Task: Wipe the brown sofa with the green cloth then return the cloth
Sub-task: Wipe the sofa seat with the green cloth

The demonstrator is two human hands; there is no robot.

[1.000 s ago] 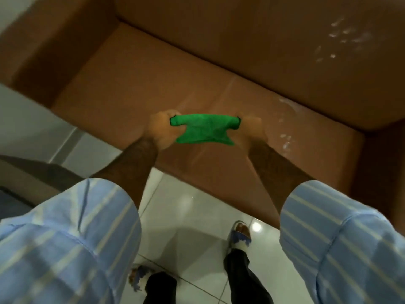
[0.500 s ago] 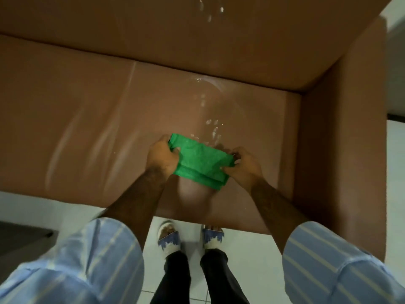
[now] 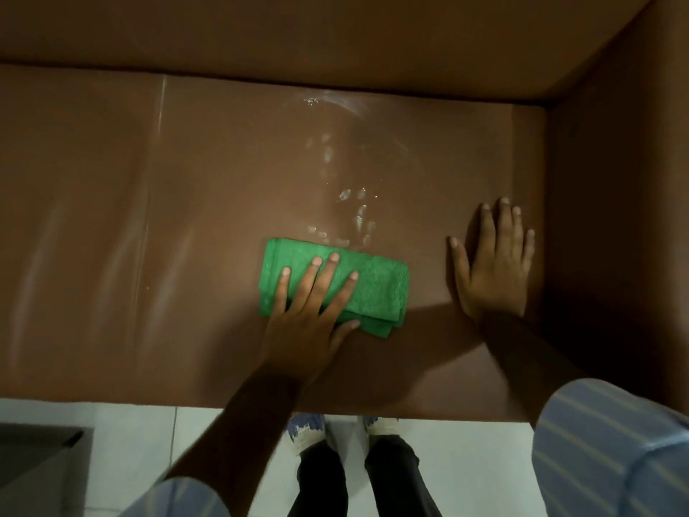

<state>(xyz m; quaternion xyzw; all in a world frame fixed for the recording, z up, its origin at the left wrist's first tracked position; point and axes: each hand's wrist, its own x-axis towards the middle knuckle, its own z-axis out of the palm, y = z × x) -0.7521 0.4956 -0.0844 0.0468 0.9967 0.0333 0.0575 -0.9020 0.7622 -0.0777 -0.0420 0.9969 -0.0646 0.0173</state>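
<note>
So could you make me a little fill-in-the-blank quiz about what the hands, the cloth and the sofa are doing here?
1. The left hand presses flat on the folded ____ cloth.
2. The right hand rests flat on the sofa seat, palm ____.
3. The wet droplets lie on the seat just ____ the cloth, towards the backrest.

Missing words: green; down; beyond

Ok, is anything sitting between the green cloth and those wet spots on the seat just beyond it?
Nothing visible. The left hand presses flat on the green cloth, and the wet droplets start right past its far edge on bare sofa seat. The right hand rests flat off to the side, clear of that path.
</note>
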